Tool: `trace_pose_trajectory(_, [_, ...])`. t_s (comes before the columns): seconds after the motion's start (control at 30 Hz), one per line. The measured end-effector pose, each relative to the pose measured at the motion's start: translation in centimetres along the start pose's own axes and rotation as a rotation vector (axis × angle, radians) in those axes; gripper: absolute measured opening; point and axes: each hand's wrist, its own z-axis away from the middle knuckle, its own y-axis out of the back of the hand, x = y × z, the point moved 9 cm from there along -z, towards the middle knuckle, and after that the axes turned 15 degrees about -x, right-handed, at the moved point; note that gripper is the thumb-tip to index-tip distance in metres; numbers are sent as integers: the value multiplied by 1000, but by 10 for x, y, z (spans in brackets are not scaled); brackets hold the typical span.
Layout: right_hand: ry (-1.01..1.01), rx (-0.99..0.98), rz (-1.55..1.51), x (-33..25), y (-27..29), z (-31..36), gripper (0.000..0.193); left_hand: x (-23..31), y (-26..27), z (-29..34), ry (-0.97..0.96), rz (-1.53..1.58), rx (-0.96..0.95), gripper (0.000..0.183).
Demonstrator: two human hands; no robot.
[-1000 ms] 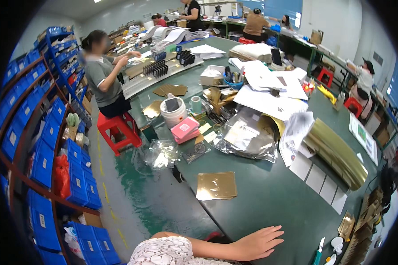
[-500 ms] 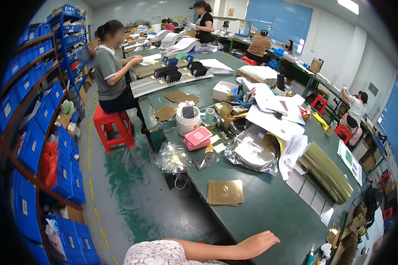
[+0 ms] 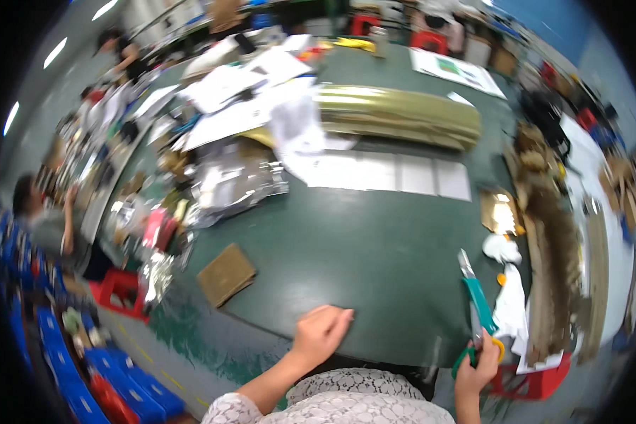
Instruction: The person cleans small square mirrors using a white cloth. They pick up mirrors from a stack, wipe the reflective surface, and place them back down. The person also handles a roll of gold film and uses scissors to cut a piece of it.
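My left hand (image 3: 321,333) rests at the near edge of the green table (image 3: 360,254), its fingers curled in with nothing visible in them. A stack of brownish-gold sheets (image 3: 226,275) lies to its left, apart from it. On the right, my right hand (image 3: 478,369) is closed around the scissors (image 3: 462,360), which have green and yellow handle loops and blades pointing away from me. Just beyond and partly overlapping the blades lies a teal utility knife (image 3: 480,305). White crumpled paper (image 3: 514,304) is beside the knife.
Across the table lie a roll of gold film (image 3: 396,119), a row of white panels (image 3: 381,172) and a bag of clear plastic (image 3: 233,187). A brown trough-like piece (image 3: 548,261) runs along the right. A red stool (image 3: 537,381) stands below; a co-worker (image 3: 46,219) sits far left.
My view has swung right and down, blurring the picture. My right hand has come into view, closed on the scissors. My left hand now shows curled at the table edge.
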Motion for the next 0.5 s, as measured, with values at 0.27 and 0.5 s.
trace_pose_trajectory(0.27, [36,-74,-67,8,7,1,59,16,-14,-16,61,-268,-37,11])
trace_pose_trajectory(0.5, [63,-34,1,10,9,2,57,184,-7,-105,-593,-542,-63,36])
